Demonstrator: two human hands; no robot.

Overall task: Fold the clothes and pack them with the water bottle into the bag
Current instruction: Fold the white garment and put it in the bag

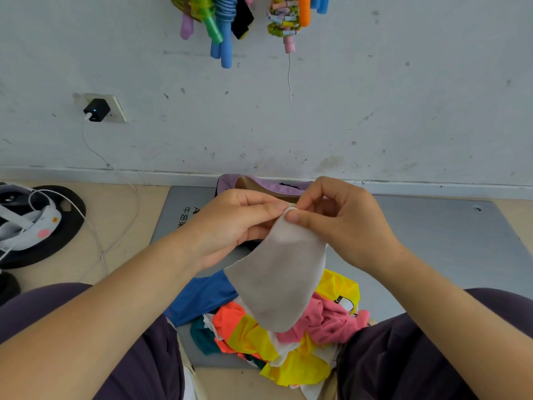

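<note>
Both hands are raised in front of the person, holding up a pale grey cloth [281, 272] by its top corner. The left hand [233, 223] has its fingers curled, with the fingertips pinching the corner from the left. The right hand [340, 217] pinches the same corner between thumb and forefinger, its other fingers bent above. The 2 hands almost touch at that corner. The cloth hangs down from the pinch, widening and then narrowing to a rounded lower end just above the pile of clothes [277, 339].

That pile lies on a grey mat [438, 243] between the person's knees, which are covered in dark purple trousers [403, 359]. It is a loose heap: a blue piece [199, 298] on the left, orange, yellow and teal pieces in the middle, a pink piece [326, 321] on the right.

A purple bag [259, 183] sits at the far edge of the mat against the wall, partly hidden behind the hands, its mouth open.

To the left, a black charger [96, 110] is plugged into a wall socket, and its white cable [115, 174] runs down to the floor. Coloured skipping ropes [225, 24] hang on the wall above.
</note>
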